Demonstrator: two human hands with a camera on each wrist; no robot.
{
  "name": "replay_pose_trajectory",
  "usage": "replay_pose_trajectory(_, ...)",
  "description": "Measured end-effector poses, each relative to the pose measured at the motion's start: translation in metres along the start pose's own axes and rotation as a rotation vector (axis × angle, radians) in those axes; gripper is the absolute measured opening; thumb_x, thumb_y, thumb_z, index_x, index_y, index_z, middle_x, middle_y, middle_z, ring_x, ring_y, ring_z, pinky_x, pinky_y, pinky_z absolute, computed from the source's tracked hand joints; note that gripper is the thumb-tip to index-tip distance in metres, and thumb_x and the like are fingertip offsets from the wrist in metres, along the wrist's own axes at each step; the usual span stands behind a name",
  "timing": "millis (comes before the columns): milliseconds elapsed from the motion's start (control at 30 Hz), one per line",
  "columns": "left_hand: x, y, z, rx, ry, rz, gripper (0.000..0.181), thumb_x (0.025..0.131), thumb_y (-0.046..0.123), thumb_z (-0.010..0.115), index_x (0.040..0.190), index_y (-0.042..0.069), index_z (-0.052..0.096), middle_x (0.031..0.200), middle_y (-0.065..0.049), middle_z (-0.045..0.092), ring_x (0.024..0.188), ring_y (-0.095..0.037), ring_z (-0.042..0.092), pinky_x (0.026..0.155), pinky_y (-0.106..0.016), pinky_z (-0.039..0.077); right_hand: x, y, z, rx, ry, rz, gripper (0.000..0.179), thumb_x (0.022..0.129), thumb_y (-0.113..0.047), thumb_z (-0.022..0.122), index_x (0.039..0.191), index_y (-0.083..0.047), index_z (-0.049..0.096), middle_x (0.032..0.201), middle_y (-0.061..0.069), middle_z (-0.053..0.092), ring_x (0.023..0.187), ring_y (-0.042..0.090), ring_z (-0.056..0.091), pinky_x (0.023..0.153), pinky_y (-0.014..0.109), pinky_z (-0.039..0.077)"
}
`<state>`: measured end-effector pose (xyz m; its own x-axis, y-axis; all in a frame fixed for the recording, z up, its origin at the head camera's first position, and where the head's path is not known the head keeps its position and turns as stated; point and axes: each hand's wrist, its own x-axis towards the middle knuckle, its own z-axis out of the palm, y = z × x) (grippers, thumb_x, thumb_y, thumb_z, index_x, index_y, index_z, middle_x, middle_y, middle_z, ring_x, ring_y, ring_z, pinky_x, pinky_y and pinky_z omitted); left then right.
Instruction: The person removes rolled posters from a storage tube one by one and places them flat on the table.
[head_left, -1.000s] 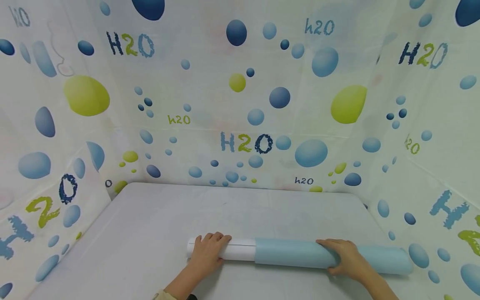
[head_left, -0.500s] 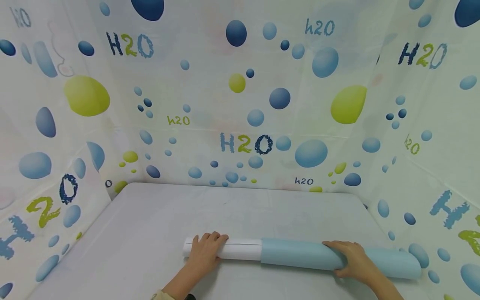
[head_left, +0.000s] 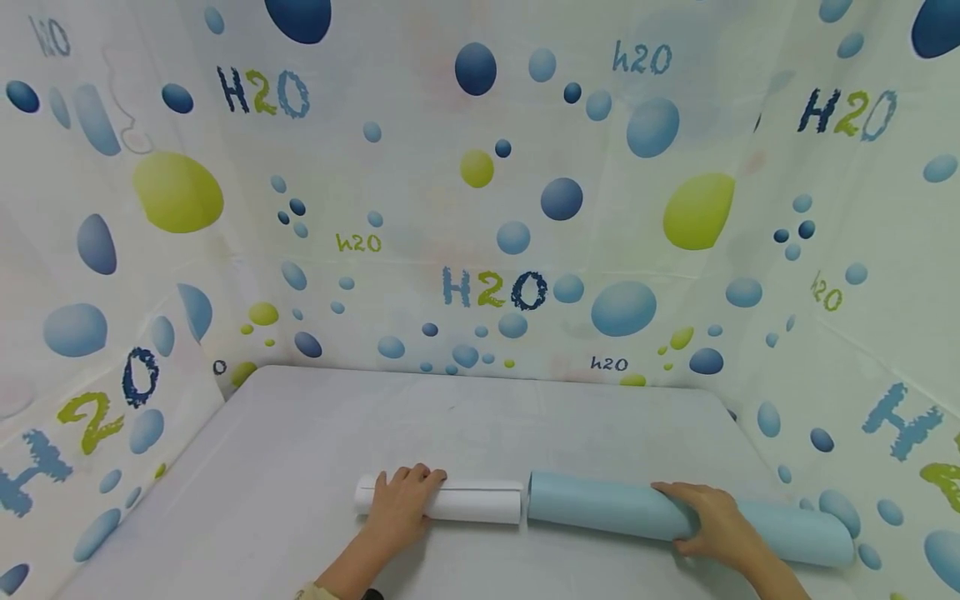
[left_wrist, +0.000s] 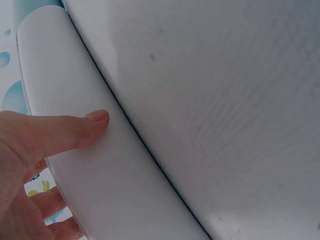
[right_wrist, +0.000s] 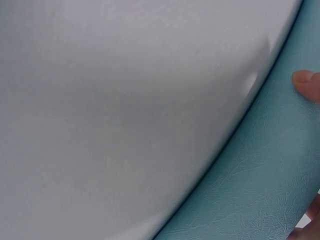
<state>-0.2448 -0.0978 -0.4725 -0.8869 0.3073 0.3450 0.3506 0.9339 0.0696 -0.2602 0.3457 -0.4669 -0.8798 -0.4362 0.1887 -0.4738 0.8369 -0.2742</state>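
A white roll [head_left: 480, 505], like rolled paper or thin sheet, lies on the table with my left hand [head_left: 401, 508] gripping it near its left end. In the left wrist view the thumb presses one side of the white roll [left_wrist: 65, 75] while the fingers go round the other. To the right lies a thicker light-blue roll [head_left: 592, 504] with a leathery surface, gripped near its middle by my right hand [head_left: 712, 525]. A narrow gap parts the two rolls, end facing end. In the right wrist view the thumb rests on the blue roll [right_wrist: 240, 180]; some fingers are hidden.
Both rolls lie on a white-covered table [head_left: 360, 417], near its front. Behind and at the sides hangs a white curtain [head_left: 420, 167] printed with blue and green drops and H2O lettering. A small dark object [head_left: 372, 594] shows at the bottom edge beside the left forearm.
The white roll has slid out of the blue roll's left end, and the two now lie apart. My left hand has moved left, my right hand right, each keeping its grip.
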Motion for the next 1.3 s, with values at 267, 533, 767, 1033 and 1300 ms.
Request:
replay_pose_trajectory(267, 0.000, 0.002, -0.001, -0.011, -0.009, -0.009, 0.054, 0.054, 0.015, 0.078, 0.102, 0.020, 0.053, 0.092, -0.002, 0.053, 0.087, -0.029, 0.051, 0.071, -0.058, 0.034, 0.008, 0.002, 0.002, -0.015, -0.012, 0.074, 0.069, 0.051, -0.027, 0.078, 0.115, -0.017, 0.053, 0.108, -0.001, 0.056, 0.100, 0.024, 0.051, 0.079, 0.050, 0.038)
replay_pose_trajectory(533, 0.000, 0.004, -0.001, -0.030, -0.017, 0.000, 0.052, 0.055, 0.014, 0.078, 0.100, 0.020, 0.053, 0.091, -0.002, 0.053, 0.086, -0.029, 0.051, 0.070, -0.060, 0.034, 0.021, 0.004, 0.002, -0.021, 0.010, 0.122, 0.070, 0.049, -0.026, 0.078, 0.115, -0.017, 0.053, 0.109, 0.000, 0.056, 0.100, 0.025, 0.051, 0.078, 0.049, 0.038)
replay_pose_trajectory(767, -0.001, 0.006, -0.002, -0.025, -0.031, 0.001, 0.054, 0.054, 0.014, 0.078, 0.101, 0.020, 0.053, 0.088, -0.001, 0.053, 0.083, -0.026, 0.051, 0.068, -0.056, 0.036, 0.033, 0.008, 0.005, -0.040, -0.008, 0.173, 0.073, 0.052, -0.030, 0.078, 0.118, -0.018, 0.050, 0.112, 0.004, 0.055, 0.103, 0.029, 0.048, 0.075, 0.055, 0.035)
replay_pose_trajectory(1033, -0.002, 0.006, -0.002, -0.015, -0.030, 0.007, 0.054, 0.054, 0.014, 0.078, 0.101, 0.020, 0.053, 0.089, -0.001, 0.053, 0.084, -0.027, 0.052, 0.068, -0.056, 0.036, 0.047, 0.013, 0.009, -0.093, 0.053, 0.163, 0.074, 0.054, -0.030, 0.077, 0.121, -0.015, 0.048, 0.113, 0.007, 0.054, 0.102, 0.033, 0.048, 0.069, 0.058, 0.034)
replay_pose_trajectory(1300, -0.002, 0.007, -0.001, -0.016, -0.024, 0.015, 0.054, 0.054, 0.015, 0.078, 0.101, 0.019, 0.053, 0.089, -0.002, 0.054, 0.085, -0.028, 0.052, 0.068, -0.058, 0.036, 0.063, 0.023, 0.014, -0.157, 0.097, 0.159, 0.075, 0.056, -0.030, 0.076, 0.122, -0.015, 0.046, 0.112, 0.011, 0.054, 0.099, 0.034, 0.049, 0.069, 0.059, 0.033)
